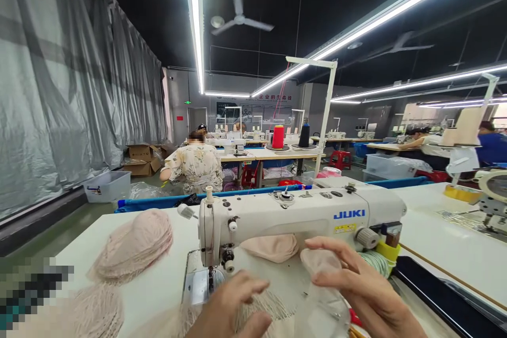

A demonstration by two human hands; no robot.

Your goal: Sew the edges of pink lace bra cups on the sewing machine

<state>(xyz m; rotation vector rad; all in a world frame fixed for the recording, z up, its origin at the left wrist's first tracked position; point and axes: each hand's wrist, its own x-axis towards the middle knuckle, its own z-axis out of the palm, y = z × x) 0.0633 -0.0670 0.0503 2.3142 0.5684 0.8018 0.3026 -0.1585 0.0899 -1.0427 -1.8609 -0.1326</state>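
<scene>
My right hand (362, 280) is at the right front of a white JUKI sewing machine (301, 211), thumb and forefinger closed round a thin, pale see-through fabric piece (320, 261). My left hand (237, 306), slightly blurred, is in front of the needle area with thumb and fingers apart and nothing visible between them. Beneath the machine arm lies a pale pink cup-shaped fabric piece (273, 248). Stringy pale threads or fabric edges (269, 306) show behind my left hand. To the left rests a stack of pale pink fabric pieces (137, 245), with another stack (97, 309) nearer me.
A yellow holder (386, 253) is fixed at the machine's right end, beside a dark tray (443, 296). Red (278, 137) and black thread cones (304, 134) stand behind. A co-worker in a floral top (196, 166) sits ahead. A plastic bin (106, 186) is at left.
</scene>
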